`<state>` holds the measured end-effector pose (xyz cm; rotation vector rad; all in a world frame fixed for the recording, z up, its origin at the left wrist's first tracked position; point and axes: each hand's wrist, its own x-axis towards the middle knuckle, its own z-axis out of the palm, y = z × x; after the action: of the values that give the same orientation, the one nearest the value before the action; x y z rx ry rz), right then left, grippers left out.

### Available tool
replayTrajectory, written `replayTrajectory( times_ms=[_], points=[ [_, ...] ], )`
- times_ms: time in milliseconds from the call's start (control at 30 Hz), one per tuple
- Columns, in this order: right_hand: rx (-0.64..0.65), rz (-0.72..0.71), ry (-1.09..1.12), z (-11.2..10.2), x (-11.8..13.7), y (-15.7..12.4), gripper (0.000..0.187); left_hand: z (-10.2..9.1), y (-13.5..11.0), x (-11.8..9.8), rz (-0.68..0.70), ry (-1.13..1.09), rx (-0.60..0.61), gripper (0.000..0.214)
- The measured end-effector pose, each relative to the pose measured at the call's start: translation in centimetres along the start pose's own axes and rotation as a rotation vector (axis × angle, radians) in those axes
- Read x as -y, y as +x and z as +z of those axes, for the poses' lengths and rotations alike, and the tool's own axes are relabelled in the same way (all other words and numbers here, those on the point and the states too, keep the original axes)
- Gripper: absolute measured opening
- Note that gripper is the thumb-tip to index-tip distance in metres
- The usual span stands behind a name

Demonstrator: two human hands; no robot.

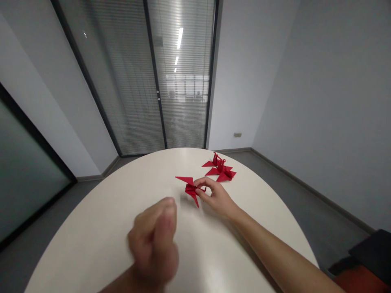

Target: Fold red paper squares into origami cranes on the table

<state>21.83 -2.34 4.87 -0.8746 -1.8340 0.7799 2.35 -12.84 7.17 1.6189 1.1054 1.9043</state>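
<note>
My right hand (214,194) reaches out over the white round table (122,211) and pinches a red folded paper crane (190,186) that rests on the tabletop. Just beyond it lie two more red paper cranes (220,167) close together near the far edge. My left hand (155,240) hovers nearer to me, smeared by motion, its fingers curled in a loose fist; nothing shows in it.
The table's curved edge runs close behind the cranes. Past it stand glass doors with blinds (159,81) and grey walls. A dark and red seat (366,264) sits at the lower right.
</note>
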Motion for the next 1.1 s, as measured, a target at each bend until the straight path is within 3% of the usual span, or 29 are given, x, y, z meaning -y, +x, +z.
replayTrajectory(
  times_ms=[133,300,433,533,733,867,967,1100],
  points=[
    [-0.059,-0.049,-0.001,0.0,0.0,-0.1,0.021,4.2,3.0,4.8,-0.179,0.051,0.022,0.012],
    [-0.038,-0.061,-0.014,0.5,0.1,-0.3,0.035,4.6,1.9,8.7,-0.298,-0.125,0.282,0.035],
    [-0.012,-0.062,-0.039,1.1,0.3,-0.4,0.053,4.6,1.7,9.4,-0.346,-0.229,0.278,0.034],
    [-0.05,-0.024,-0.05,1.3,0.2,-0.5,0.054,4.6,1.9,9.4,-0.364,-0.195,0.254,0.031],
    [-0.029,0.123,0.197,1.4,-0.6,-0.2,0.062,4.4,1.9,9.4,-0.35,-0.122,0.261,0.03],
    [-0.044,0.158,0.317,1.1,-0.9,0.0,0.047,4.5,2.0,9.9,-0.438,-0.141,0.26,0.034],
    [0.047,0.207,0.36,0.8,-0.8,-0.1,0.033,4.4,2.3,10.2,-0.521,-0.165,0.232,0.039],
    [0.114,0.183,0.38,0.9,-0.8,-0.3,0.039,4.4,2.5,10.3,-0.561,-0.21,0.191,0.045]
  ],
)
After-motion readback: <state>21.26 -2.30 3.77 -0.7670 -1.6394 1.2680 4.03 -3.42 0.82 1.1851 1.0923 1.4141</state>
